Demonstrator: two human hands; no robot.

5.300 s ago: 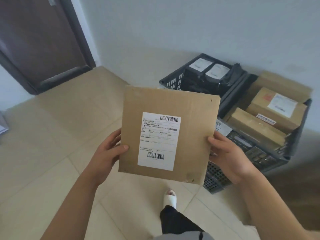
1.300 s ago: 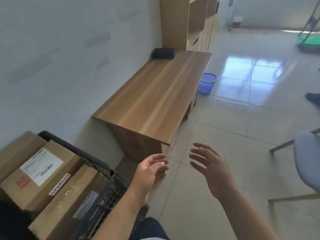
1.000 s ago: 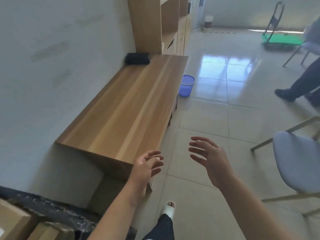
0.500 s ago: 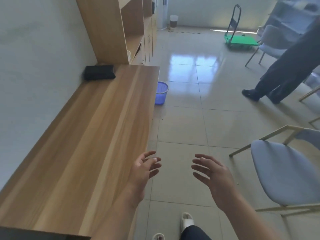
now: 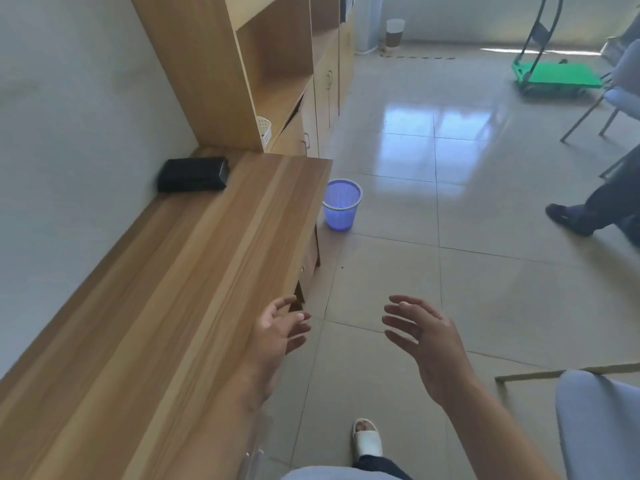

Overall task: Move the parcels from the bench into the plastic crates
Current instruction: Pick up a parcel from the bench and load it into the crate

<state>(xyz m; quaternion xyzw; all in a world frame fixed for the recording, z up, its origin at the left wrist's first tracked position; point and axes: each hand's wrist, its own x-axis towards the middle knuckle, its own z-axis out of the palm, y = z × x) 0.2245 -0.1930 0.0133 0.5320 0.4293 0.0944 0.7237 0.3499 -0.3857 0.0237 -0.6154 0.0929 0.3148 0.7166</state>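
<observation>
blue wastebasket (image 5: 342, 204) on floor, green trolley (image 5: 557, 76) far off.

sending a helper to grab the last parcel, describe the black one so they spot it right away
Follow the long wooden bench along the wall to its far end, where it meets the tall wooden shelving unit. In that corner lies the flat black plastic-wrapped parcel, the only thing on the benchtop, dark against the pale wood.

One black parcel (image 5: 192, 174), soft-looking and oblong, wrapped in dark plastic. Lying flat at the far end of the long wooden surface (image 5: 166, 306), pushed into the corner against the pale wall and just beside the upright side of the shelving. Long side running along the wall, right end slightly glossy.
</observation>
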